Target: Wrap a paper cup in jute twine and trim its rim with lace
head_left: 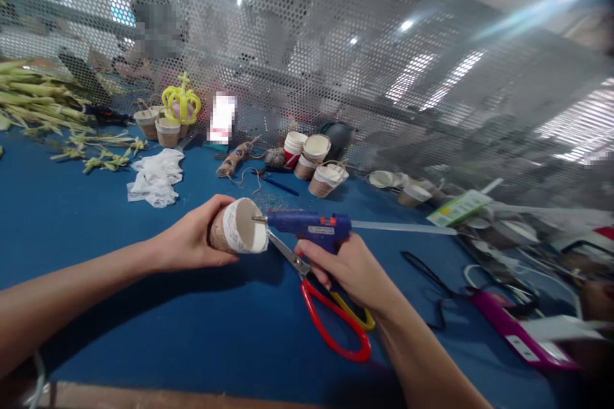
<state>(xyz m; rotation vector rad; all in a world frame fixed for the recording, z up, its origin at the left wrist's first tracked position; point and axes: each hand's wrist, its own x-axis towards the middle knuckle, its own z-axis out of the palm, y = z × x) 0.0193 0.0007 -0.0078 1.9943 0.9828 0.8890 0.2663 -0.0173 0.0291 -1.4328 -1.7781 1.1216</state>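
Observation:
My left hand (194,239) is closed round a small paper cup (229,230) wrapped in brown twine, with a white lace band below its rim. The cup lies tilted on its side, its mouth facing right. In my right hand (343,262) is a blue hot glue gun (307,225), with a long clear glue stick (403,226) sticking out of its back. The metal nozzle reaches the cup's mouth; whether it touches the inner wall I cannot tell. Scissors (330,316) with a red and a yellow handle lie on the table under my right hand.
On the blue table (158,339) stand several twine-wrapped cups (316,163) at the back. White lace cloth (157,176), a twine bundle (235,158), a lit phone (222,118) and dried husks (43,99) lie around. A magenta power strip (520,332) with cables is at right. A perforated metal screen (268,45) closes the back.

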